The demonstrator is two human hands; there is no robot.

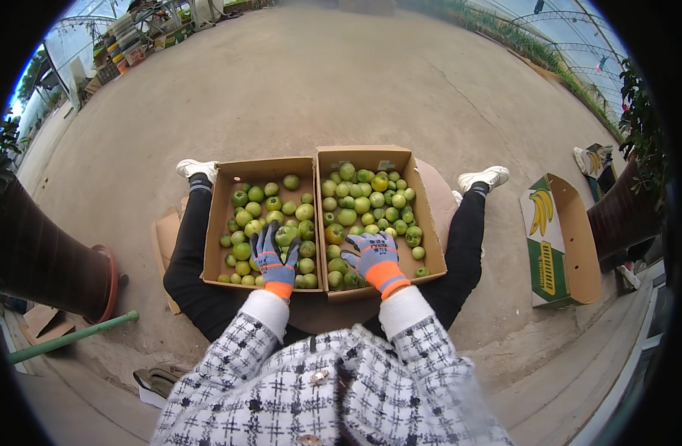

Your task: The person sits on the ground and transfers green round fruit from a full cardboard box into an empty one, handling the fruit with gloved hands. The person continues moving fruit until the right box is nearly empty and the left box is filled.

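Observation:
Two shallow cardboard boxes stand side by side between my legs, a left box (220, 195) and a right box (424, 204). Both hold many green tomatoes, a few turning yellow or orange. My left hand (272, 256), in a grey-blue work glove with an orange cuff, rests in the near part of the left box. Its fingers are spread beside a large green tomato (285, 236). Gloved alike, my right hand (374, 256) lies over tomatoes in the near left of the right box, fingers stretched apart. The tomatoes under both palms are hidden.
An open carton with a banana picture (543, 245) stands on the concrete floor at right. Large dark planters (55, 249) flank me on both sides. A green pole (73, 337) lies at lower left. Stacked crates (125, 44) stand far left.

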